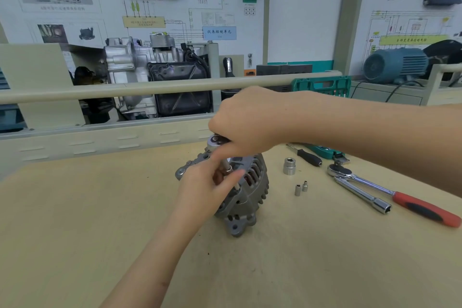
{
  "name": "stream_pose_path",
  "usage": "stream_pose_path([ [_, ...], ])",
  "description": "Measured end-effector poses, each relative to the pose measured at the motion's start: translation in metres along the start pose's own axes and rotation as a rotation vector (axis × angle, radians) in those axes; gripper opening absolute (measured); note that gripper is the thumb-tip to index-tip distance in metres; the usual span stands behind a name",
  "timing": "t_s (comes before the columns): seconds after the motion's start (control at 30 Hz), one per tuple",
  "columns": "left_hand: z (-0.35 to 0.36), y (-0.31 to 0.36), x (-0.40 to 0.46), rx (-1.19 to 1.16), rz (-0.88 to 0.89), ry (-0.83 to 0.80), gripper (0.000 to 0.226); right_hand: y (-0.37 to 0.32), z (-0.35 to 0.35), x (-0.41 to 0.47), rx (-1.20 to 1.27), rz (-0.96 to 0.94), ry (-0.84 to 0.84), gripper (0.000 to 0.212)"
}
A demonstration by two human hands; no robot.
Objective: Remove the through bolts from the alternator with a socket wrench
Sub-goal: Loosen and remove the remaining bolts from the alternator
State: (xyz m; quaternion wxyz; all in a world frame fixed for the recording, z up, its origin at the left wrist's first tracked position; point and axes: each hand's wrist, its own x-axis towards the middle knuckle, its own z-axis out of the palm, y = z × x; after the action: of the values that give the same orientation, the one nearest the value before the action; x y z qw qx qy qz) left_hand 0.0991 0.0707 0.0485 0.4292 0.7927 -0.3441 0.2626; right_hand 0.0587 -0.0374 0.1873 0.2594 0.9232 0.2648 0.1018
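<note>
While the alternator (246, 192) stands on edge near the middle of the tabletop (100, 220), both hands work at its upper rim. Right hand (250, 120) is above the alternator, fingers curled tight round the head of a small ratchet (217, 139); only the chrome head shows past the knuckles. A thin extension (228, 167) runs down from the ratchet head toward the alternator's housing — its lower end is hidden by the left hand, so the bolt itself cannot be seen. Left hand (207, 187) lies against the alternator's left face, thumb and fingers pinching the extension partway down its length.

Right of the alternator, on the tabletop: a large socket (290, 166) standing upright, and nearer the camera two small sockets (301, 188) just beside each other, also upright. Further right of the alternator lies a bigger ratchet with a red and black handle (412, 204), with a chrome T-shaped socket bar (362, 194) touching it. Behind the large socket, a black-handled driver (308, 156) rests by the edge of a green tool case (322, 85) — the case stands open behind the right forearm.
</note>
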Motion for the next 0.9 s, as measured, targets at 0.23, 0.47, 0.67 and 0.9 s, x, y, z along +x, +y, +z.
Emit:
stream_pose_path([
  [0.23,-0.005,-0.003,0.003,-0.087,-0.070,-0.087,0.014,-0.002,0.005,-0.002,-0.020,0.029,0.053,0.024],
  [0.47,-0.003,-0.001,0.002,-0.035,-0.062,-0.050,0.029,-0.002,0.000,-0.006,-0.016,0.052,0.052,0.021],
  [0.67,-0.003,0.001,0.001,0.016,-0.029,-0.044,0.029,0.001,0.007,0.006,-0.016,-0.005,0.043,0.021],
  [0.9,-0.006,-0.003,0.004,-0.011,-0.100,-0.116,0.022,-0.001,0.007,-0.001,0.008,0.016,0.070,0.025],
])
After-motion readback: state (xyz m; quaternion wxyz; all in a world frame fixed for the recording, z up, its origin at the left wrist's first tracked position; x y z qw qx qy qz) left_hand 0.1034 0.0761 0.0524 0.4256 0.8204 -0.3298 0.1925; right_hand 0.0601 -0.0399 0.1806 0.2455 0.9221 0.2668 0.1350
